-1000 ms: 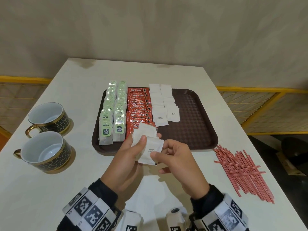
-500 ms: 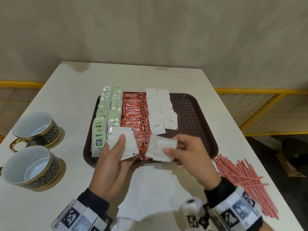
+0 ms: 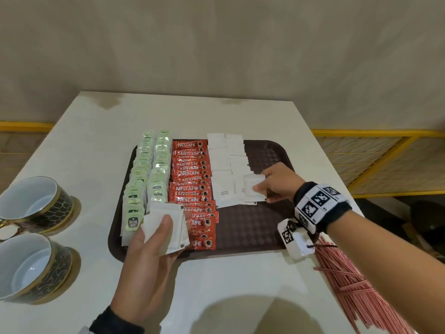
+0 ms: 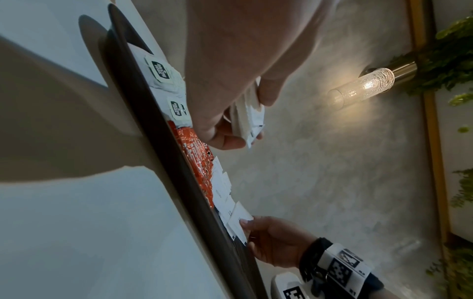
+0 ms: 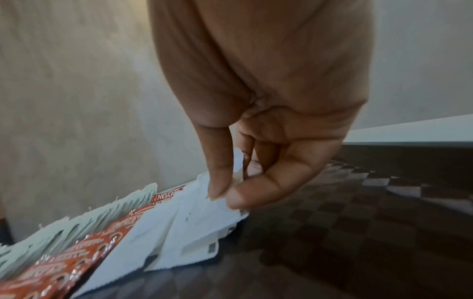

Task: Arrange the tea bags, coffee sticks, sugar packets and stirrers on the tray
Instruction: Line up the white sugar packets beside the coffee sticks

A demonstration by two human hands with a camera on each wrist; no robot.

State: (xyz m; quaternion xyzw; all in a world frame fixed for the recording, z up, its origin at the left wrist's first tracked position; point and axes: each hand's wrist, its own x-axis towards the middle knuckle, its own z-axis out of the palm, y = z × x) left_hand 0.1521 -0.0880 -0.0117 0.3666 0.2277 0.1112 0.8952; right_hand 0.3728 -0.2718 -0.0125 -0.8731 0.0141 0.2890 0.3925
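Observation:
A dark brown tray (image 3: 265, 227) holds two rows of green tea bags (image 3: 144, 179), a row of red coffee sticks (image 3: 192, 186) and two rows of white sugar packets (image 3: 221, 165). My left hand (image 3: 154, 239) hovers over the tray's near left corner and grips a small stack of sugar packets (image 3: 166, 225), also seen edge-on as a stack (image 4: 248, 115). My right hand (image 3: 272, 186) pinches one sugar packet (image 3: 252, 189) at the near end of the right sugar row, with that packet (image 5: 204, 212) low over the row. Red stirrers (image 3: 356, 285) lie on the table at right.
Two black-and-gold cups (image 3: 36, 203) (image 3: 31, 268) stand at the table's left edge. The right half of the tray shows bare patterned floor (image 5: 358, 212). A yellow railing (image 3: 373, 133) runs behind the white table (image 3: 96, 141).
My hands have parted. The right hand carried one sugar packet forward and right to the near end of the right sugar row. The left hand stayed near the tray's front with the stack.

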